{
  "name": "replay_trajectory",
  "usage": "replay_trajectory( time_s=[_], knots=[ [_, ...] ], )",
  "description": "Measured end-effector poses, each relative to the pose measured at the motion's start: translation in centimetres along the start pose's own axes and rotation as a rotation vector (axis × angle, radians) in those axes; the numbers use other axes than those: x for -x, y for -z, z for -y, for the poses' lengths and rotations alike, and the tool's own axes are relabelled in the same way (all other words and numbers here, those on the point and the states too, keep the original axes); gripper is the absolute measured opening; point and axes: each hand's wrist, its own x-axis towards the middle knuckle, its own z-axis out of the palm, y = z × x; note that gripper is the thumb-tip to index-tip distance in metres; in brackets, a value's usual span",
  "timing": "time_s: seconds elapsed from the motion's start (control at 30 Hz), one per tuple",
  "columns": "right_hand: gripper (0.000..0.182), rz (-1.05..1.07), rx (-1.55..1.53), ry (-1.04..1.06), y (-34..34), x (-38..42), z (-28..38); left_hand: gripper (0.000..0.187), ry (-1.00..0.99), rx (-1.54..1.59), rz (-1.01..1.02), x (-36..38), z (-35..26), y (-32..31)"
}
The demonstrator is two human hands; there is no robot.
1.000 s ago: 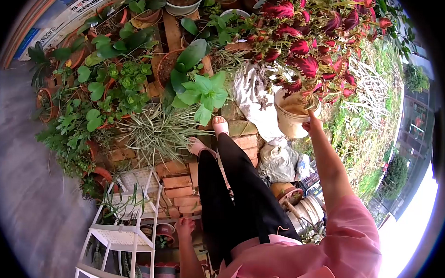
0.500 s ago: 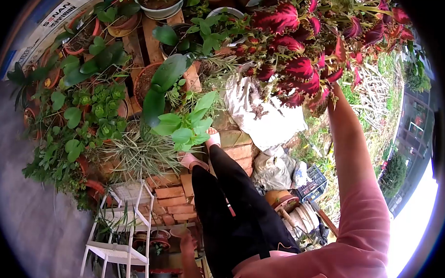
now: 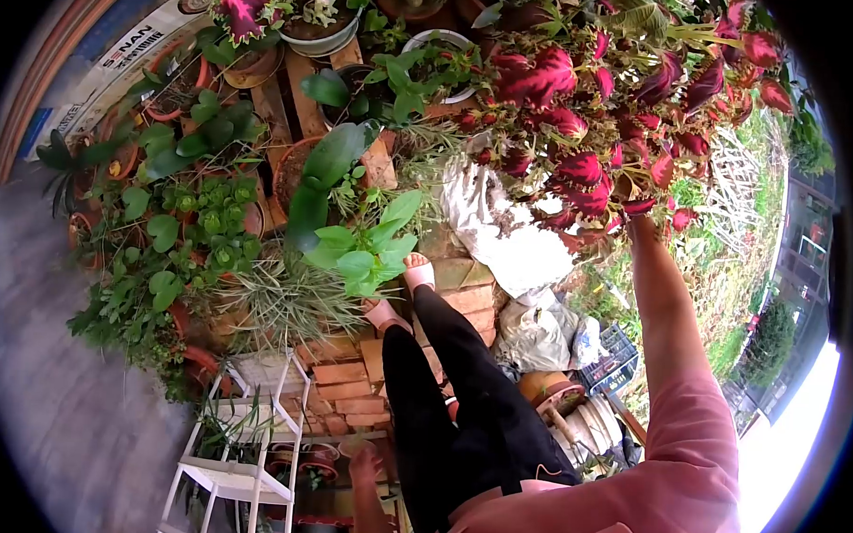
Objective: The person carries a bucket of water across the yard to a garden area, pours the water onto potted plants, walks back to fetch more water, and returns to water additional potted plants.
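Reaching into the red-leaved plant (image 3: pixel 580 168), the right forearm (image 3: pixel 664 312) disappears among the foliage near the wrist. The leaves hide the right hand, so I cannot tell whether it is open, closed or gripping something. The left hand (image 3: pixel 365 466) hangs low near a small pot (image 3: pixel 318 462), too blurred and small for its finger pose to be sure.

Snapped stems or torn leaves look like the main risk, since the right hand is working unseen and the forearm comes up right under the overhanging growth; a sideways sweep could catch it. Footing is the other worry: the sandalled feet (image 3: pixel 419 274) are close to the broad-leaved plant (image 3: pixel 361 257) and the spiky grass plant (image 3: pixel 294 299), so a careless step could crush foliage.

Edges crowd the person's left, where the white stand (image 3: pixel 236 483) could catch the left elbow if it swung out. To the right, a grey bag (image 3: pixel 532 336), a dark crate (image 3: pixel 616 358) and a brown pot (image 3: pixel 546 391) limit stepping. The brick path (image 3: pixel 347 391) gives only a narrow strip; the right arm has more open room over the grass (image 3: pixel 724 347).
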Motion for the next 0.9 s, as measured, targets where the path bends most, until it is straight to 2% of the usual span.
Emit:
replay_trajectory(
  time_s=[0.1,0.23,0.27,0.3,0.37,0.4,0.5,0.57,0.67,0.77,0.9],
  knots=[
    [0.04,-0.016,0.014,-0.069,3.3,0.3,-5.1,0.023,0.024,0.129,0.125,-1.8,1.2,1.2],
    [0.04,0.013,0.058,-0.115,7.5,-0.4,-12.9,0.021,-0.066,0.034,0.103,0.3,-0.8,-0.1],
    [0.046,0.123,0.142,0.036,9.2,4.1,-11.7,0.023,-0.097,0.025,0.1,0.6,-1.2,-0.2],
    [0.048,-0.031,0.225,-0.01,9.3,9.4,-9.3,0.025,-0.13,0.02,0.096,1.1,-1.4,-0.2],
    [0.05,-0.052,0.282,-0.024,11.6,14.6,-9.0,0.025,-0.172,-0.004,0.089,1.6,-1.9,0.2],
    [0.048,0.019,0.292,-0.053,13.7,15.4,-9.7,0.025,-0.201,-0.018,0.085,1.8,-2.4,0.6],
    [0.053,-0.022,0.387,-0.067,19.0,20.3,-10.8,0.018,-0.329,-0.09,0.111,2.3,-3.6,2.7],
    [0.049,0.029,0.409,-0.12,23.2,23.6,-11.2,0.018,-0.392,-0.121,0.08,3.3,-4.4,4.0],
    [0.047,0.051,0.332,-0.231,29.7,25.8,-13.8,0.021,-0.506,-0.118,0.099,5.6,-6.9,5.7],
    [0.053,0.013,0.17,-0.319,34.7,28.5,-16.4,0.023,-0.576,-0.114,0.127,7.6,-8.9,7.2],
    [0.05,-0.044,-0.165,-0.421,39.3,32.1,-20.3,0.022,-0.672,-0.163,0.158,7.3,-8.9,9.9]
  ],
)
